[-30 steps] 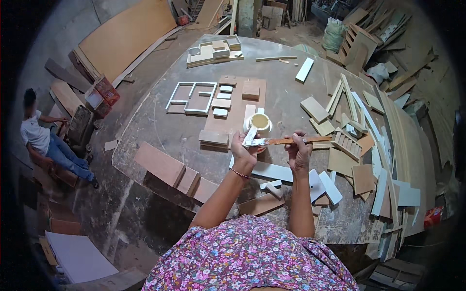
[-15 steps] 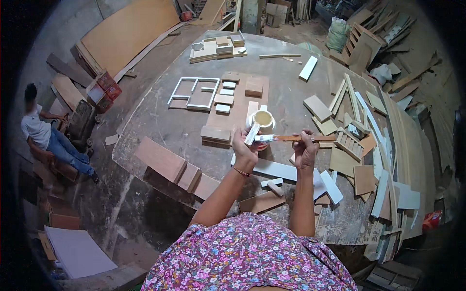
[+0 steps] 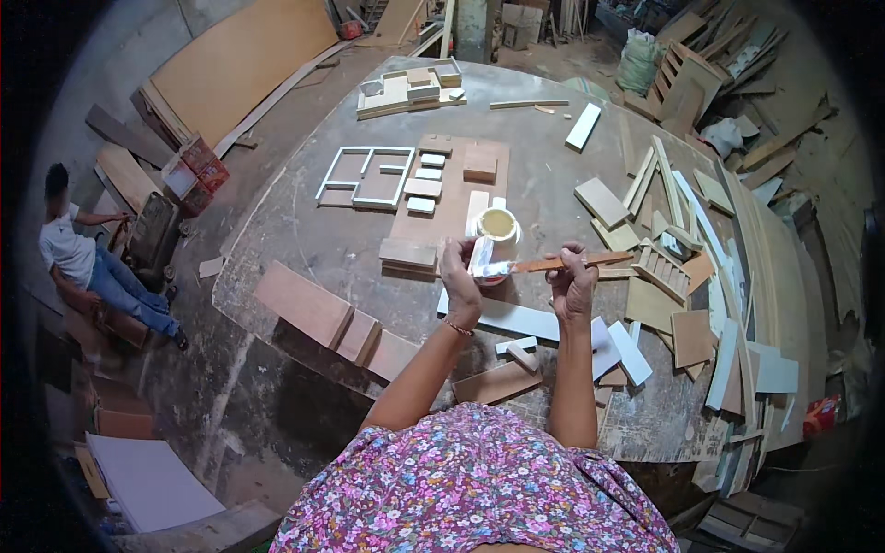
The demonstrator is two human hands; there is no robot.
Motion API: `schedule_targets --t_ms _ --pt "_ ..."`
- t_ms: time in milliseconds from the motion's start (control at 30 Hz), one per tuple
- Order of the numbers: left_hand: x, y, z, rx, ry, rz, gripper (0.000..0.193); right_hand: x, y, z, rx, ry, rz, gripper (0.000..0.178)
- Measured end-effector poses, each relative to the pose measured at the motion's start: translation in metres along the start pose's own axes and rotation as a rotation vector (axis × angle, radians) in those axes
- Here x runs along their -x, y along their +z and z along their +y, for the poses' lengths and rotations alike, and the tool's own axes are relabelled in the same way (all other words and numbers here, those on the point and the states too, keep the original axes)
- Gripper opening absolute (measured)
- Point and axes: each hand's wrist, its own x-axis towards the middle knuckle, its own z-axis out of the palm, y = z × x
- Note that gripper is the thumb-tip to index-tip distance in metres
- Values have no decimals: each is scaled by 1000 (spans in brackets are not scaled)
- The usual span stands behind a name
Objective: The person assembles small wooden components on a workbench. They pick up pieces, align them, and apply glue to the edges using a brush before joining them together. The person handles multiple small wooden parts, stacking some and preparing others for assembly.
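Note:
Over the table, my left hand grips a small wooden block whose upper face is coated white. My right hand pinches a flat paintbrush with a long brown handle. Its white, wet tip lies on the lower part of the block. Just beyond the block stands an open white tub, cream-coloured inside. A brown board lies left of the tub and carries several small blocks, some with white tops. Which side faces of the held block are painted is hidden.
A white-edged divided frame and a stepped wooden piece lie farther off. Wood offcuts crowd the right side. Brown planks rest near the table's left front edge. A person sits at the far left.
The brush has moved left, its tip now covering the block's lower part. White has spread over more of the block's face, where bare patches showed before.

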Motion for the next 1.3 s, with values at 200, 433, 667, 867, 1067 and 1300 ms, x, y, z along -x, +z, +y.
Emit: schedule_targets --t_ms 200,433,667,867,1067,1300 --pt "-12 -11 -17 288 -134 21 48 -2 -4 3 -69 -1 41 19" --pt "-6 -7 -9 393 -295 -8 50 -1 -4 17 -71 -25 23 21" --pt "-3 0 6 414 -347 46 49 -2 -7 9 -115 -22 -21 20" --pt "-1 -1 1 387 -375 63 48 0 1 17 -93 8 -36 21" --pt "-7 -11 -7 459 -383 34 50 1 -9 11 -70 25 -83 21" --pt "-1 -10 -5 449 -399 -58 50 1 -7 16 -73 -18 -52 21"
